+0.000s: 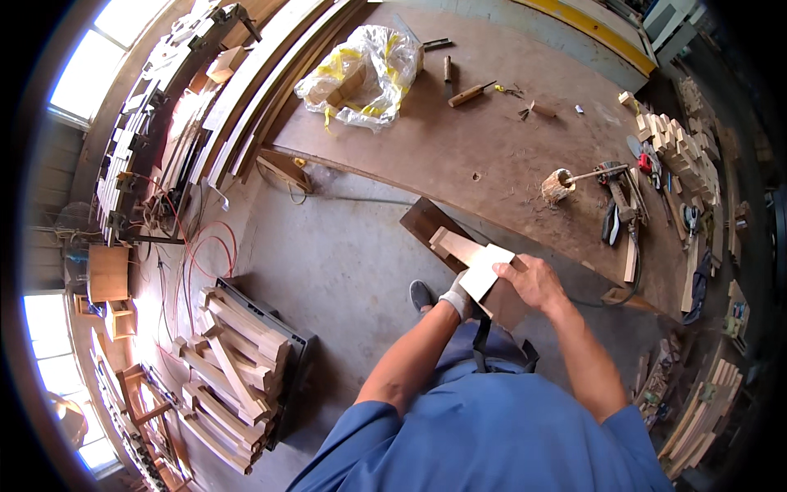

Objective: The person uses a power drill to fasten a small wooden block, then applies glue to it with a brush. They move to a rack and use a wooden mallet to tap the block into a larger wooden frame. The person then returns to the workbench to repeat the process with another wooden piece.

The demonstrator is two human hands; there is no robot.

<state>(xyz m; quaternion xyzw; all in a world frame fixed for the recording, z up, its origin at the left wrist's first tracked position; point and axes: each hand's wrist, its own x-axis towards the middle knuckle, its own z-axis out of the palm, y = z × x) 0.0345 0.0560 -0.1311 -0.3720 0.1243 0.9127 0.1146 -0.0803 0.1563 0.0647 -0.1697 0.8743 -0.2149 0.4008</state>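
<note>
My left hand [457, 298], in a white glove, is closed around the near end of a pale piece of wood [456, 245], whose notched far end points away from me. Across that wood lies a flat, cream-coloured rectangular piece [482, 275]; whether it is wood or sheet material I cannot tell. My right hand [534, 283], bare, pinches its right edge with the thumb on top. Under the wood, a dark brown board [423, 220] juts out near the bench edge. The left fingers are partly hidden behind the pieces.
The brown workbench [508, 148] carries a clear plastic bag [365, 78], chisels [467, 96], a round wooden mallet [558, 186], a power drill [615, 184] and stacked wood blocks [668, 135]. On the floor at left, notched wooden bars [234, 361] lie on a black pallet [299, 353]. Red hoses [221, 246] trail nearby.
</note>
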